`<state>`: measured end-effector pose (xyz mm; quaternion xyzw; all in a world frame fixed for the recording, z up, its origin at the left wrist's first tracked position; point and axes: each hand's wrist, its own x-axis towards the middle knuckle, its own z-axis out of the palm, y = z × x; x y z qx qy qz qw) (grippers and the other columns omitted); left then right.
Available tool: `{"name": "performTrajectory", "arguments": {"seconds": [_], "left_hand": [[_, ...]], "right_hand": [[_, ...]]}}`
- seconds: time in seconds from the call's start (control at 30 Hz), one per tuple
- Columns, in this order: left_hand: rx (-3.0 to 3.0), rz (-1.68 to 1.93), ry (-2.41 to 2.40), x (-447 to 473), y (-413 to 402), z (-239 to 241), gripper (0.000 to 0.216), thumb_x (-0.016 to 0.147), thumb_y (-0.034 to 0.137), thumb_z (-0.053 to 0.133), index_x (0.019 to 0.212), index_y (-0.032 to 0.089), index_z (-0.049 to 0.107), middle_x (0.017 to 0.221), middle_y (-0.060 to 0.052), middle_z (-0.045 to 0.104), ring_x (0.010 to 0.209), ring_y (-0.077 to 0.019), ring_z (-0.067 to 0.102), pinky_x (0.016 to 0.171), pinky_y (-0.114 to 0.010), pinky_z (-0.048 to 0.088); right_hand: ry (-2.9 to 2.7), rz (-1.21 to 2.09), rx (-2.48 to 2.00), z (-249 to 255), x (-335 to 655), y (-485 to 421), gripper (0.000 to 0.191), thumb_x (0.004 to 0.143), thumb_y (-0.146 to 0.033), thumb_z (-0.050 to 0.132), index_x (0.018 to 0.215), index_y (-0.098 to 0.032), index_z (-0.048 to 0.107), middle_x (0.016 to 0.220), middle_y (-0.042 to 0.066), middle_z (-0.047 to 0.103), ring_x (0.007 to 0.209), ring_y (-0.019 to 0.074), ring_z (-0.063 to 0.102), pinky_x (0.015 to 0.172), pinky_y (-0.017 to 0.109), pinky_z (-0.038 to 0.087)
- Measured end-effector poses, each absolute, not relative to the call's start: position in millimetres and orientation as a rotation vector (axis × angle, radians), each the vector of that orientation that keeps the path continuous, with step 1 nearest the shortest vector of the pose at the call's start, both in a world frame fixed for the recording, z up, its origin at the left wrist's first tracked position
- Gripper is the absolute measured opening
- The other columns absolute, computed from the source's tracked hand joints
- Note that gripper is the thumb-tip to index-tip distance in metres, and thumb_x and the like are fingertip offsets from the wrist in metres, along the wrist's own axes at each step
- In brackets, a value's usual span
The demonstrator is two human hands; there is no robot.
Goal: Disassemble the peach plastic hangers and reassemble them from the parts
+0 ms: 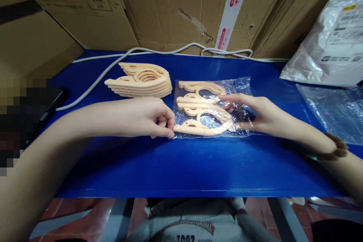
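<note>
The clear bag [243, 85] lies flat in the middle of the frame, with pale hangers [214, 130] inside it. At its lower left corner, the thumb and forefinger of the left hand [155, 119] are pinched together on the plastic edge, right beside the end of the lowest hanger; the other fingers curl in behind. At the bag's right side, the right hand [258, 111] has its thumb and fingers spread apart, the forefinger's tip resting on the plastic by the tip of a middle hanger and the thumb near the lowest one's curved end.

The right hand's remaining fingers are partly hidden under its forefinger and blur into the shiny, crumpled plastic. Glare and overlap make the bagged hangers hard to count. The left forearm covers part of the blue table [181, 166] below the loose stack of hangers [141, 85] left of centre. A white parcel [329, 45] is cut off at the upper right, and blocky pixels hide the left edge.
</note>
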<state>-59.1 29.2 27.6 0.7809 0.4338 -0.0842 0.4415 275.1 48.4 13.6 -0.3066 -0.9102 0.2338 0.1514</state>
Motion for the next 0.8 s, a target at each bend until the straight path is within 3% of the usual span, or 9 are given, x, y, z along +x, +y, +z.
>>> {"name": "performTrajectory", "arguments": {"seconds": [0.1, 0.2, 0.33, 0.4, 0.47, 0.53, 0.6, 0.67, 0.8], "left_hand": [[1.97, -0.247, 1.095, -65, 30, 32, 0.02, 0.084, 0.045, 0.067, 0.082, 0.025, 0.072, 0.063, 0.002, 0.06, 0.054, -0.0126, 0.049, 0.046, -0.023, 0.033], [2.021, -0.181, 1.116, -70, 29, 42, 0.03, 0.085, 0.046, 0.067, 0.068, 0.022, 0.064, 0.06, 0.002, 0.055, 0.052, -0.0108, 0.045, 0.046, -0.023, 0.032], [2.253, 0.451, 1.219, -68, 22, 61, 0.035, 0.089, 0.048, 0.063, 0.068, 0.021, 0.059, 0.065, 0.002, 0.055, 0.056, -0.0101, 0.045, 0.051, -0.024, 0.035], [2.355, 0.796, 1.316, -67, 22, 67, 0.028, 0.089, 0.05, 0.063, 0.08, 0.023, 0.063, 0.078, 0.001, 0.062, 0.066, -0.013, 0.053, 0.06, -0.027, 0.043], [2.501, 0.922, 1.412, -71, 26, 69, 0.031, 0.087, 0.052, 0.064, 0.101, 0.024, 0.067, 0.102, -0.002, 0.066, 0.091, -0.0213, 0.061, 0.081, -0.034, 0.05], [2.626, 0.869, 1.473, -81, 36, 66, 0.055, 0.083, 0.058, 0.063, 0.128, 0.026, 0.062, 0.129, -0.004, 0.061, 0.122, -0.0321, 0.053, 0.107, -0.046, 0.042], [2.594, 0.793, 1.502, -96, 48, 61, 0.078, 0.076, 0.068, 0.063, 0.145, 0.036, 0.05, 0.148, 0.003, 0.049, 0.139, -0.0383, 0.037, 0.122, -0.05, 0.026], [2.52, 0.703, 1.554, -113, 59, 56, 0.097, 0.067, 0.071, 0.07, 0.153, 0.04, 0.038, 0.158, 0.009, 0.039, 0.146, -0.0412, 0.027, 0.126, -0.05, 0.018], [2.469, 0.595, 1.67, -135, 72, 47, 0.108, 0.066, 0.073, 0.073, 0.158, 0.037, 0.029, 0.162, 0.005, 0.034, 0.148, -0.0402, 0.027, 0.125, -0.054, 0.019]], "right_hand": [[-2.621, 0.634, -0.88, 13, 275, 48, 0.064, 0.089, -0.042, 0.071, 0.147, -0.026, 0.05, 0.138, 0.006, 0.064, 0.121, 0.026, 0.065, 0.094, 0.036, 0.057], [-2.621, 0.622, -0.877, 12, 275, 48, 0.063, 0.09, -0.041, 0.071, 0.147, -0.026, 0.05, 0.138, 0.006, 0.065, 0.119, 0.0253, 0.066, 0.093, 0.036, 0.057], [-2.617, 0.63, -0.87, 13, 274, 48, 0.062, 0.09, -0.04, 0.07, 0.147, -0.026, 0.05, 0.137, 0.006, 0.065, 0.118, 0.025, 0.066, 0.092, 0.036, 0.058], [-2.621, 0.628, -0.862, 14, 274, 48, 0.062, 0.09, -0.041, 0.07, 0.147, -0.025, 0.05, 0.137, 0.007, 0.065, 0.118, 0.0247, 0.066, 0.092, 0.035, 0.058], [-2.632, 0.619, -0.853, 15, 274, 48, 0.061, 0.091, -0.041, 0.069, 0.146, -0.024, 0.05, 0.137, 0.007, 0.065, 0.118, 0.0243, 0.066, 0.093, 0.035, 0.057], [-2.644, 0.608, -0.842, 15, 274, 48, 0.062, 0.091, -0.042, 0.069, 0.146, -0.023, 0.05, 0.138, 0.007, 0.064, 0.118, 0.024, 0.066, 0.093, 0.034, 0.056], [-2.653, 0.594, -0.832, 16, 274, 48, 0.063, 0.09, -0.043, 0.07, 0.147, -0.024, 0.05, 0.138, 0.007, 0.064, 0.116, 0.0237, 0.066, 0.092, 0.034, 0.056], [-2.66, 0.572, -0.829, 17, 274, 47, 0.063, 0.09, -0.044, 0.069, 0.147, -0.025, 0.05, 0.134, 0.006, 0.067, 0.11, 0.0222, 0.069, 0.089, 0.033, 0.056], [-2.678, 0.49, -0.827, 19, 274, 46, 0.06, 0.091, -0.048, 0.067, 0.144, -0.024, 0.053, 0.124, 0.006, 0.07, 0.098, 0.0206, 0.071, 0.084, 0.032, 0.056]]}}
